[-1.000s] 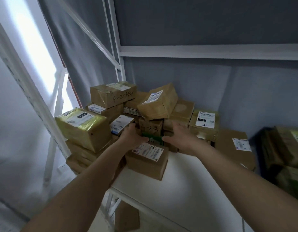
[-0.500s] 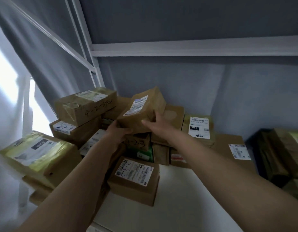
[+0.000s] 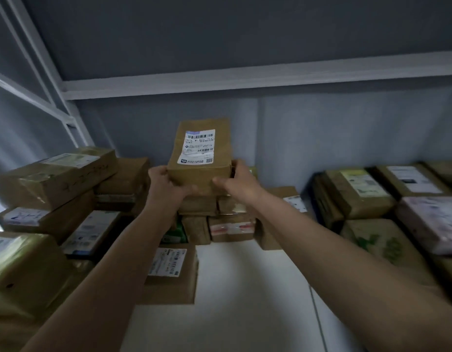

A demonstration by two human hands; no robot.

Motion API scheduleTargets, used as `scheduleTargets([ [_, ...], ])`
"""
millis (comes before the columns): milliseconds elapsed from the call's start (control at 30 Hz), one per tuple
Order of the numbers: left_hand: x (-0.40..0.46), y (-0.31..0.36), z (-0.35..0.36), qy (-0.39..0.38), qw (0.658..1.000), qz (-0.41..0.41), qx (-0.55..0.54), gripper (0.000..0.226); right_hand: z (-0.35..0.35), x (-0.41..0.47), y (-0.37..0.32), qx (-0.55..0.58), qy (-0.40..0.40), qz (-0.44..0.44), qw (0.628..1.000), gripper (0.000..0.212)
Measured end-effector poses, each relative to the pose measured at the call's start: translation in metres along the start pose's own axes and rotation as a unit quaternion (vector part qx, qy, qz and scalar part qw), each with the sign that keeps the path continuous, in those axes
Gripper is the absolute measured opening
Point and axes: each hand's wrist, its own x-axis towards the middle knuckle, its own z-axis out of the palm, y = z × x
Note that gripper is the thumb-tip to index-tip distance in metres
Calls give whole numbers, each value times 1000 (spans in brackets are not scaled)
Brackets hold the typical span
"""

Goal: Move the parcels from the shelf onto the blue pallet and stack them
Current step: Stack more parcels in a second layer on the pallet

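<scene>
A brown cardboard parcel [image 3: 200, 153] with a white barcode label sits atop the middle pile on the white shelf [image 3: 245, 288]. My left hand [image 3: 166, 185] grips its near left corner and my right hand [image 3: 236, 180] grips its near right corner. The parcel points away from me, its label facing up. Under it lie several smaller brown parcels [image 3: 230, 224]. The blue pallet is not in view.
A stack of taped parcels [image 3: 57, 174] fills the left side, and another labelled box [image 3: 171, 273] lies in front of the middle pile. More parcels [image 3: 359, 191] crowd the right. A white shelf beam [image 3: 245, 77] runs overhead; a grey wall stands behind.
Both hands went from the lower boxes up to the tilted top parcel, took hold of it and turned it straight. The view has moved right and closer.
</scene>
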Motion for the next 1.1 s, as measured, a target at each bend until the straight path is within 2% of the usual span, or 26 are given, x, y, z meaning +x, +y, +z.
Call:
scheduleTargets([
  [267, -33, -10, 94, -88, 995, -33, -34, 78, -94, -53, 29, -48, 94, 39, 994, 47],
  [467, -59, -12, 162, -169, 984, -41, -40, 66, -157, -74, 46, -36, 128, 59, 989, 45],
  [733, -79, -13, 277, -251, 968, -29, 7, 83, -268, -82, 91, -69, 151, 100, 981, 51],
  [833, -79, -10, 317, -262, 963, -34, 46, 88, -308, -72, 115, -89, 139, 110, 980, 61],
  [1100, -62, -24, 389, -205, 971, -66, 103, 105, -363, -35, 147, -116, 111, 98, 982, 56],
])
